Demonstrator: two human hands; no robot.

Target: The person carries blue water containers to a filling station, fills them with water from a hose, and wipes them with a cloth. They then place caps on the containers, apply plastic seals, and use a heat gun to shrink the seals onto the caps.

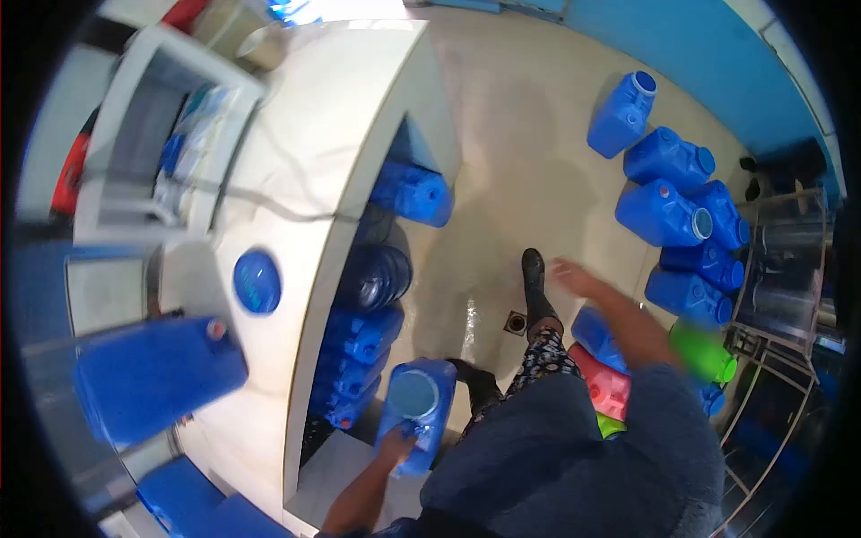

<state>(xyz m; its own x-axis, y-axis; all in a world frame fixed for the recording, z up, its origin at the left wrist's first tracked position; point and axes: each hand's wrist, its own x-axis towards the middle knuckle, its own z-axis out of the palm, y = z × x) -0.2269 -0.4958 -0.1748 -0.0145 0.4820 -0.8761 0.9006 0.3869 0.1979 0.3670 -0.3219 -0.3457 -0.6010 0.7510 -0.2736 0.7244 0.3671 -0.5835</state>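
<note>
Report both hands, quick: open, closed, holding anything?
Left hand: closed, holding a blue jug.
Right hand: nothing visible in it; too blurred to tell open or closed.

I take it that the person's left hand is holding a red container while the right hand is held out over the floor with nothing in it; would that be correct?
Not quite: the head view shows that the container in the left hand is blue, not red. The right hand is indeed held out over the floor with nothing in it.
</note>
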